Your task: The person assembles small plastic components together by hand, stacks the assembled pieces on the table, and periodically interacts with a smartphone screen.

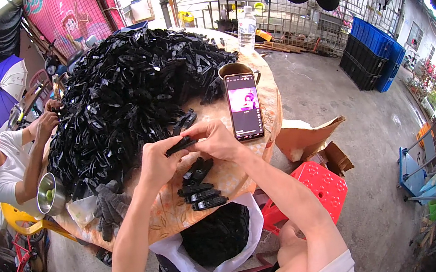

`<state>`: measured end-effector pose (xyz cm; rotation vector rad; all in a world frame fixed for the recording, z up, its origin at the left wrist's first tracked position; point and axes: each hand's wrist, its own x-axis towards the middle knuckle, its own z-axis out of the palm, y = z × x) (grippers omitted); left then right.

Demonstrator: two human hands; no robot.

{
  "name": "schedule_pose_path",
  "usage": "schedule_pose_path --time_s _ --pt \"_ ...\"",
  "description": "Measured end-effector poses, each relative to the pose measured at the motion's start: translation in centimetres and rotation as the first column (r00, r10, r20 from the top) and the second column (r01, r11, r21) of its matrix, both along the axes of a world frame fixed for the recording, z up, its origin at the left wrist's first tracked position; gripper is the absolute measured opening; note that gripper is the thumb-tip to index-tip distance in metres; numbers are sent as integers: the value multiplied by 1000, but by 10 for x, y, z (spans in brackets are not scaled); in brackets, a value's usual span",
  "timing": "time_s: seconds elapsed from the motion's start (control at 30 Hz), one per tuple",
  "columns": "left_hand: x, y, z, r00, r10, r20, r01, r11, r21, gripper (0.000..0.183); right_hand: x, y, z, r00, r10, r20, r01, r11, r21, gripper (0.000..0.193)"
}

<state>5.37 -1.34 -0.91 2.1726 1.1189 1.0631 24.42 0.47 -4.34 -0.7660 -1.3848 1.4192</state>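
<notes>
Over the near edge of a round table (160,218), my left hand (158,163) and my right hand (216,140) meet. Between them they pinch a small, narrow black plastic piece (178,146); its exact kind is too small to tell. Just below my hands, several similar black pieces (202,196) lie side by side in a short row. A huge heap of black plastic pieces (118,88) covers most of the tabletop. Under the table edge, a white sack (256,219) stands open, with many black pieces (217,235) inside.
A phone (245,107) with a lit screen leans against a metal mug (235,69); a bottle (246,30) stands behind. Dark gloves (112,207) and a steel bowl (50,194) lie left. Another person (9,163) works there. A red stool (319,191) and cardboard (306,138) stand right.
</notes>
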Motion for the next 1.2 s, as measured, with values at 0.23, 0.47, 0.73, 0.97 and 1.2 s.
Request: schedule_pose_path --time_s 0.23,0.47,0.73,0.97,1.2 --pt "8 3 -1 964 88 251 -49 986 -158 38 2 10 -14 999 -45 -7 45 998 49 28" --pt "-1 9 -11 957 185 224 -167 981 -96 36 0 4 1 1000 -6 7 6 999 52 28" --pt "6 8 -4 959 83 272 -119 986 120 27 3 11 -10 999 20 -48 -14 992 125 28" --pt "-4 12 -10 984 70 161 -91 988 127 29 1 2 2 999 29 46 -33 997 73 23" --pt "-1 9 -4 980 131 149 -138 990 39 22 0 4 -2 999 6 -44 -1 995 100 21"
